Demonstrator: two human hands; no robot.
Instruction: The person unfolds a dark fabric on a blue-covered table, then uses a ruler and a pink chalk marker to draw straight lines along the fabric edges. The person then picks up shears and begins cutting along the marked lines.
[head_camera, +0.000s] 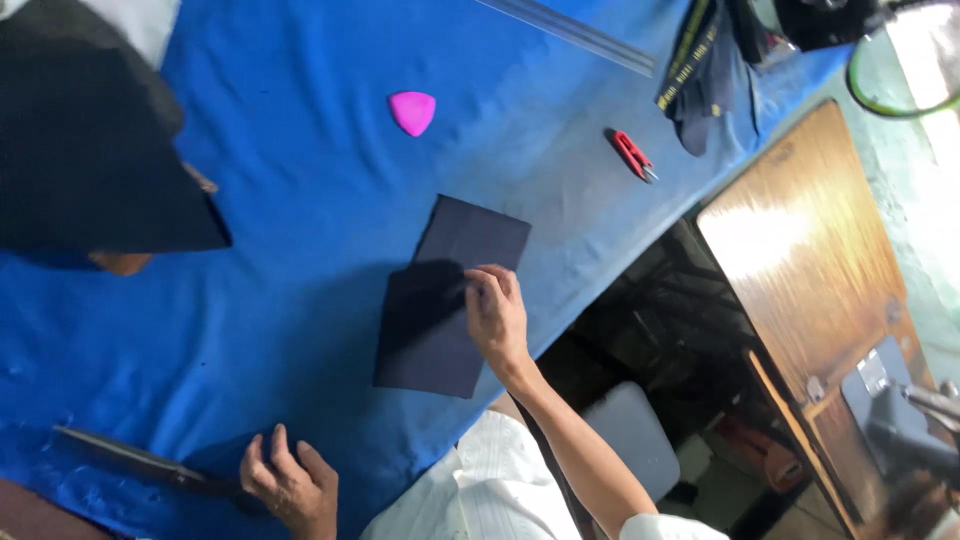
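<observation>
Gripping a dark flat tool (130, 462) at the near table edge, the left hand (290, 487) is curled shut; further out, the right hand (496, 315) presses fingertips on the navy cloth piece (450, 295), which could slide or crease on the blue cover (300, 200). Chalk (412, 111) and snips (633, 155) lie beyond.

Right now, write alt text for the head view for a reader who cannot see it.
One hand presses flat on a dark fabric piece on a blue cloth-covered table, while the other hand rests at the handle end of a long dark tool. A pink chalk wedge and red snips lie beyond.
</observation>
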